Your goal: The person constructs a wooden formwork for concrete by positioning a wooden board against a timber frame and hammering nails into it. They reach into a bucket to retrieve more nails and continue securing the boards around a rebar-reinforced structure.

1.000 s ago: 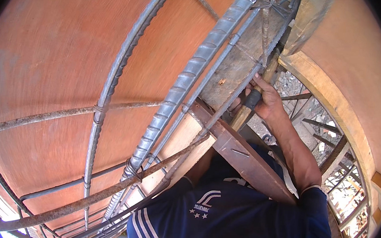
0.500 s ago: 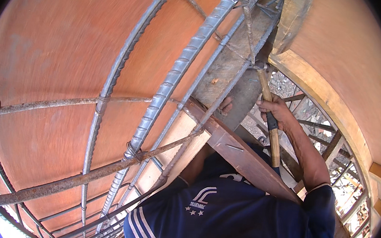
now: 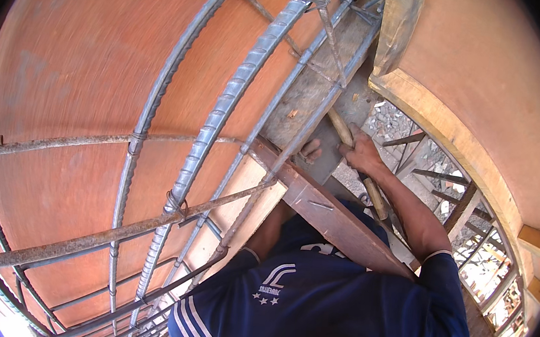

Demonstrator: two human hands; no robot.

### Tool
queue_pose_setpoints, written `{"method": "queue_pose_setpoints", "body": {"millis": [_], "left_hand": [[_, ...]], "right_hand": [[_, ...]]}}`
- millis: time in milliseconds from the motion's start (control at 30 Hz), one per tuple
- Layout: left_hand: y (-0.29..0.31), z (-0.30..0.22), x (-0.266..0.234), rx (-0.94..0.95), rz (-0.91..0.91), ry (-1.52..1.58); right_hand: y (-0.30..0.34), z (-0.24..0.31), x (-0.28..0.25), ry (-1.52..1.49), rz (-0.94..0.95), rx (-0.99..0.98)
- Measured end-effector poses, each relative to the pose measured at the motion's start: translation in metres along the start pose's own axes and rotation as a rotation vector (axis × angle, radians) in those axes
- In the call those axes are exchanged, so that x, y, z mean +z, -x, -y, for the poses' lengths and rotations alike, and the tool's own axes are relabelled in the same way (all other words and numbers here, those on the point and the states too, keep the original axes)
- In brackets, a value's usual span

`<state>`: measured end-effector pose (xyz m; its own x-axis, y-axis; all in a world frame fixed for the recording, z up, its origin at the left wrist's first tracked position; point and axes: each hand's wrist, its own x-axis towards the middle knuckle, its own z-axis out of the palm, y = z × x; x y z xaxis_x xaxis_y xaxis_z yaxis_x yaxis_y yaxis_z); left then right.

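Note:
My right hand (image 3: 363,154) is closed around the wooden handle of a hammer (image 3: 375,195), which has a dark band partway along it. The hammer's head is hidden behind a steel bar. To the left, my left hand (image 3: 311,150) shows only its curled fingers, beside the grey board (image 3: 298,109); whatever they hold, if anything, cannot be made out. My left forearm passes behind a pale wooden panel (image 3: 242,188). Between my arms runs a reddish-brown timber (image 3: 336,220) with a nail (image 3: 320,205) lying or sticking along its face.
Ribbed steel bars (image 3: 224,99) tied with wire cross the left side, with a rusty bar (image 3: 80,244) across them. Behind stands an orange-brown plywood sheet (image 3: 90,73). A curved wooden edge (image 3: 455,131) borders the right. Below it are supports (image 3: 457,216) and rubble (image 3: 388,124).
My right hand and the hammer have moved up and left in the view, and the hammer's head has gone out of sight behind a bar. The whole view has shifted slightly.

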<state>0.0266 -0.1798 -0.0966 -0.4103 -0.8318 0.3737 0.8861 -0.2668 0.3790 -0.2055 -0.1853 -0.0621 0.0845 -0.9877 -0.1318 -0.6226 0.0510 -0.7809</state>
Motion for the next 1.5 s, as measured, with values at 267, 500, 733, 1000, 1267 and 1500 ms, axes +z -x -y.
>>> {"method": "queue_pose_setpoints", "body": {"millis": [267,500,733,1000,1267,1500], "left_hand": [[-0.007,0.005,-0.011,-0.036,0.028,0.188],[-0.019,0.007,-0.011,-0.031,0.004,0.231],[0.0,0.003,0.012,-0.078,-0.129,0.166],[-0.008,0.009,0.045,0.0,-0.236,-0.026],[-0.007,0.003,0.04,-0.089,-0.34,-0.065],[-0.007,0.001,0.048,-0.056,-0.188,0.026]], "right_hand": [[-0.021,0.041,-0.043,-0.481,0.355,0.302],[-0.036,0.051,-0.054,-0.539,0.367,0.253],[-0.021,0.055,-0.06,-0.422,0.337,0.237],[-0.017,0.052,-0.069,-0.405,0.346,0.24],[-0.017,0.058,-0.072,-0.412,0.337,0.211],[-0.02,0.047,-0.062,-0.471,0.303,0.283]]}}
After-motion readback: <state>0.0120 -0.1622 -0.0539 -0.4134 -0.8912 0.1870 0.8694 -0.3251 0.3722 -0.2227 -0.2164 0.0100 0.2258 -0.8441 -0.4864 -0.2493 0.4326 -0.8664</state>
